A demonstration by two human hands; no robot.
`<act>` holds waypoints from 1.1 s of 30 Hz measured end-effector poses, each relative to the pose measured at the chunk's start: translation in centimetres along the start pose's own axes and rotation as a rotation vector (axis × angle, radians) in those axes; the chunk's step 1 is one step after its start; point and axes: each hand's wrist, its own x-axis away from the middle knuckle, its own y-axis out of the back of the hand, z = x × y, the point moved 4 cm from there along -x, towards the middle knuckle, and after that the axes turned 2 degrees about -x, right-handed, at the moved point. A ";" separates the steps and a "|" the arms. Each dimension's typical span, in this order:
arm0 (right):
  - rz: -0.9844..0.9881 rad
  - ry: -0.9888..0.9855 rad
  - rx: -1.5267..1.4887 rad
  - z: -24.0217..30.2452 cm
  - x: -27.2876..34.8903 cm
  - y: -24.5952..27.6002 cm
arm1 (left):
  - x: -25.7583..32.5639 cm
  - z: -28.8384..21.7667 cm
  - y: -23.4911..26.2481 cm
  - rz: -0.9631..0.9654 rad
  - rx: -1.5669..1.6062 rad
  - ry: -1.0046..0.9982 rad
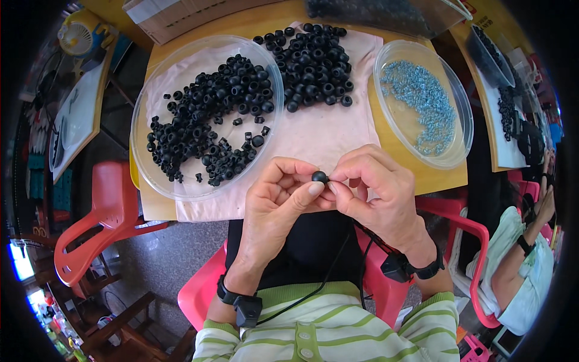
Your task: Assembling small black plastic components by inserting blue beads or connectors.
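Observation:
Near the table's front edge, my left hand [276, 196] holds a black ball-shaped cord lock [319, 177] between thumb and fingers. My right hand [377, 190] pinches at the ball's right side, where a small dark piece shows; its details are too small to make out. Beyond my left hand stands a clear round tray [137, 120] with many black ball shells and smaller black plunger-like pieces. A pile of black ball shells [316, 63] lies on the pink cloth [356, 114]. At the right, another clear round tray [403, 130] holds many tiny bluish springs [425, 99].
A cardboard box [181, 15] and a clear bin of dark pieces [386, 15] stand at the table's back. A red chair [111, 211] is at the left. Another person's arm [518, 271] rests at the far right, beside a second table [491, 120] with black parts.

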 end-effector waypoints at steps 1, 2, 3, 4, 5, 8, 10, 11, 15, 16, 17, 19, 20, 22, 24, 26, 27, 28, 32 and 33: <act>0.002 0.001 -0.002 0.0 0.0 0.0 | 0.0 0.0 0.0 -0.003 -0.002 0.003; 0.009 -0.018 -0.012 0.0 0.0 0.0 | 0.0 0.0 0.1 -0.007 -0.005 0.007; 0.017 -0.036 -0.020 0.0 0.0 0.2 | 0.0 0.1 0.0 -0.006 -0.006 0.006; 0.026 -0.054 -0.030 -0.1 0.0 0.2 | 0.0 0.1 0.0 -0.006 -0.007 0.005; 0.028 -0.057 -0.040 -0.1 0.1 0.2 | 0.0 0.2 -0.1 -0.006 -0.008 0.004; 0.033 -0.068 -0.063 -0.3 0.1 0.1 | 0.1 0.3 -0.1 -0.025 0.013 0.019; 0.036 -0.076 -0.076 -0.4 0.1 0.0 | 0.1 0.3 -0.1 -0.023 0.019 0.016; 0.039 -0.083 -0.091 -0.4 0.0 0.0 | 0.1 0.3 -0.1 -0.021 0.021 0.014; 0.053 -0.114 -0.113 -0.5 -0.2 0.3 | 0.0 0.1 0.1 -0.016 0.010 -0.013; 0.056 -0.124 -0.110 -0.4 -0.2 0.4 | 0.0 0.1 0.1 -0.011 0.013 -0.015; 0.064 -0.115 -0.102 -0.5 -0.2 0.3 | -0.1 0.2 0.1 -0.005 0.015 -0.017; 0.075 -0.095 -0.085 -0.6 -0.1 0.1 | -0.1 0.2 0.2 0.002 0.011 -0.022; 0.084 -0.106 -0.085 -0.5 -0.2 0.2 | 0.0 0.3 0.2 0.006 0.010 -0.025; 0.106 -0.123 -0.095 -0.3 -0.3 0.1 | -0.1 0.2 0.1 -0.016 0.025 -0.017; 0.121 -0.175 -0.129 -0.6 -0.2 0.2 | -0.1 0.3 0.0 -0.024 0.031 -0.009; 0.128 -0.234 -0.154 -0.7 -0.1 0.1 | 0.0 0.3 -0.2 -0.017 0.028 -0.001; 0.127 -0.266 -0.161 -0.7 0.0 0.0 | 0.0 0.4 -0.2 -0.003 -0.003 0.011; 0.125 -0.299 -0.168 -0.7 0.1 -0.1 | 0.1 0.4 -0.2 0.011 -0.033 0.022; 0.120 -0.188 -0.013 -0.3 0.0 -0.6 | 0.3 0.7 -0.3 -0.007 -0.129 -0.018; 0.113 -0.103 0.065 -0.3 -0.1 -0.8 | 0.3 0.7 -0.4 -0.029 -0.134 -0.042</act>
